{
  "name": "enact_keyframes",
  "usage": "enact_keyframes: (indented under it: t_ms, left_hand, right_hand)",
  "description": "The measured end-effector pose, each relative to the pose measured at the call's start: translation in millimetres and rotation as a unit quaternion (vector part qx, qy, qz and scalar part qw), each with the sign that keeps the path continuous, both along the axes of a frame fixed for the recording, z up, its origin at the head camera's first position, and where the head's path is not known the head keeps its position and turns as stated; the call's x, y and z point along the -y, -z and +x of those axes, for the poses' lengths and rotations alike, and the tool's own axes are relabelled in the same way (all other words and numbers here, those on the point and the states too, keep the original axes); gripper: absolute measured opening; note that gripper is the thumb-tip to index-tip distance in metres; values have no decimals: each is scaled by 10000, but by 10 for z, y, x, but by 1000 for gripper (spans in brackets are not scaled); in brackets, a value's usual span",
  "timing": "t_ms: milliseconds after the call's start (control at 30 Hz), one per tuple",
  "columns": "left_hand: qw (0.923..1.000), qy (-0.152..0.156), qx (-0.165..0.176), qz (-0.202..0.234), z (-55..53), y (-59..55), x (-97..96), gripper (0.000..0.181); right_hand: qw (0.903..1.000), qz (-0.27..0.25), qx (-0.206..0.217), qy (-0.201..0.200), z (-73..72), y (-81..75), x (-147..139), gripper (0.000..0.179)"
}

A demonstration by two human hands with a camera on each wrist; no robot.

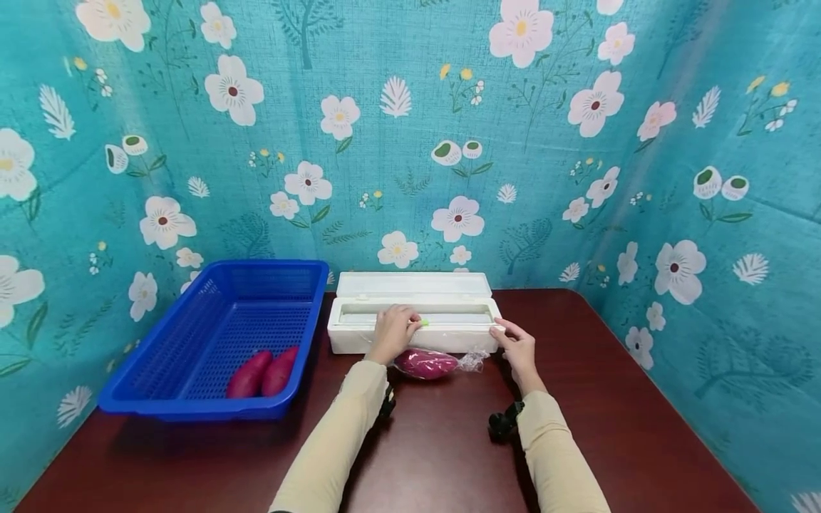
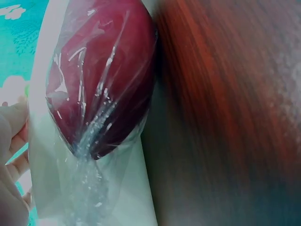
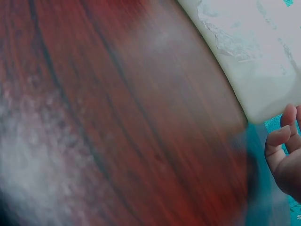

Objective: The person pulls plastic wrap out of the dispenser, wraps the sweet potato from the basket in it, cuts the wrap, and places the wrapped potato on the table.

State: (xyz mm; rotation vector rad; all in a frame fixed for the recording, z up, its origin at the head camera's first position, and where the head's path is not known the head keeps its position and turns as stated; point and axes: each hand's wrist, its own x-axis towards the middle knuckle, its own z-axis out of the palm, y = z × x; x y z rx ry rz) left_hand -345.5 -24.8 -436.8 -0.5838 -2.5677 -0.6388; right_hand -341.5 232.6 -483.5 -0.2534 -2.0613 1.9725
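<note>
A long white cling film dispenser [image 1: 410, 338] stands on the table with its lid [image 1: 413, 284] raised at the back. My left hand [image 1: 393, 333] reaches over its front edge and pinches the small green slide cutter [image 1: 424, 323]. At the right end, my right hand [image 1: 518, 350] holds the front corner with thumb and fingertips; the right wrist view shows its bent fingers [image 3: 284, 136] at that end. Clear film clings to the front face. Before it lies a red sweet potato [image 1: 426, 364] wrapped in film, its twisted film tail [image 2: 89, 188] filling much of the left wrist view.
A blue plastic basket [image 1: 308, 313] stands to the left, with two unwrapped sweet potatoes [image 1: 250, 374] in its near right corner. Teal flowered cloth [image 1: 410, 142] hangs behind and beside the dark red-brown table [image 1: 442, 456].
</note>
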Motion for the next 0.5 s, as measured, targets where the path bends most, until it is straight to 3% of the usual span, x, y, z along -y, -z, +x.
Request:
enact_keyframes:
  t_ms: [500]
  left_hand:
    - [9992,-30,-336,204,29,58,153,8]
  right_hand:
    - [9997,177,-169,-37,19,24,-43,43]
